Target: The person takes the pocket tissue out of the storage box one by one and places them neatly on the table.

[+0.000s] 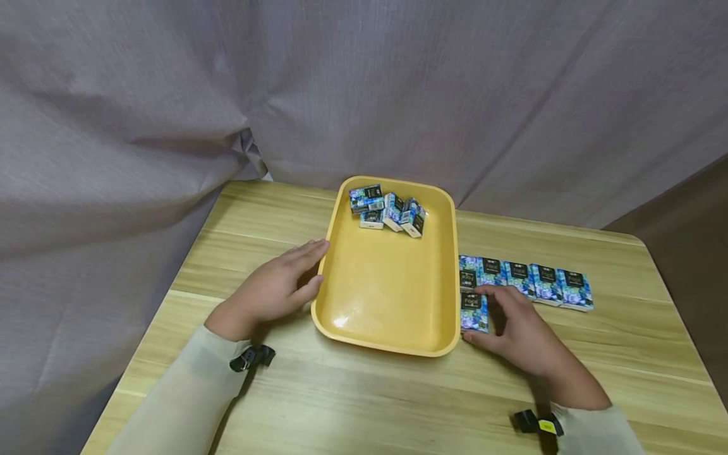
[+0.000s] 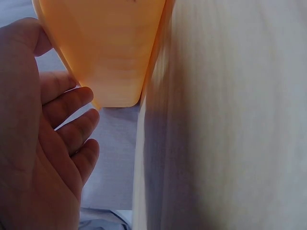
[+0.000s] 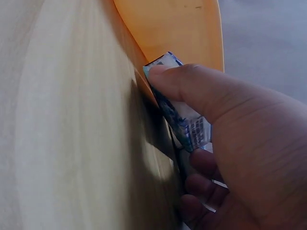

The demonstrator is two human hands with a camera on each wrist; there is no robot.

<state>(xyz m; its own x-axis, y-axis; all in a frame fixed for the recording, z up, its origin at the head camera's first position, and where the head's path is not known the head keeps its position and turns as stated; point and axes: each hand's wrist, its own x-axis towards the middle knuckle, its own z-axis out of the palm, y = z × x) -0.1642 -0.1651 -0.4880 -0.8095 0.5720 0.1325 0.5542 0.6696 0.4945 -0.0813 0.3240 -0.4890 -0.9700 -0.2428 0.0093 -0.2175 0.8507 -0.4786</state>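
Observation:
A yellow tray [image 1: 378, 284] stands on the table, tissue packs [image 1: 394, 210] with blue floral print piled at its far end. My left hand [image 1: 273, 287] touches the tray's left rim, thumb and fingers loosely spread. In the left wrist view the fingertips [image 2: 84, 94] lie along the rim. Beside the tray's right wall, my right hand [image 1: 523, 328] pinches a tissue pack [image 1: 473, 311] between thumb and fingers. The right wrist view has this pack [image 3: 195, 132] tilted near the tray wall, the thumb across one end.
A row of several matching tissue packs [image 1: 519, 279] lies on the table to the right of the tray, just beyond my right hand. The wood-grain table [image 1: 364, 404] ends at a grey curtain [image 1: 364, 88] behind and at the left.

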